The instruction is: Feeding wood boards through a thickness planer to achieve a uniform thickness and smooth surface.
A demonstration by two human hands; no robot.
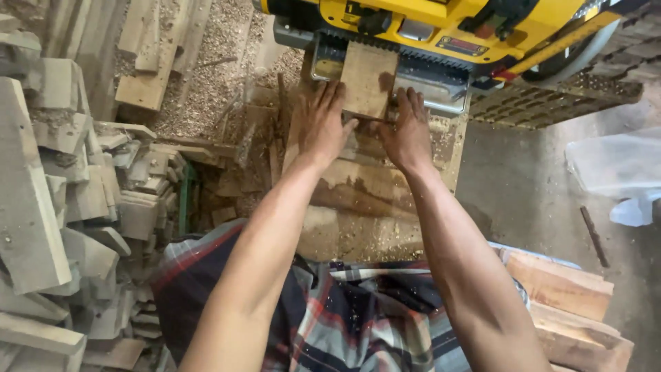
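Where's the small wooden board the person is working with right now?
In the head view, the small wooden board lies top centre, at the mouth of the yellow machine, with the left hand and right hand flanking its near end.

Bare forearms, no sleeves; a plaid cloth [358, 310] of dark, red and white

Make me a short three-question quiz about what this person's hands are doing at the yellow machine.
1. True or false: both hands touch the small wooden board at the mouth of the yellow machine.
2. Where does the heap of cut wood blocks lie? A. on the person's left B. on the person's right C. on top of the machine
3. Fill in: the floor beyond the blocks is strewn with ____.

Key: 1 true: left hand and right hand press its near edge. 2 A. 3 sawdust.
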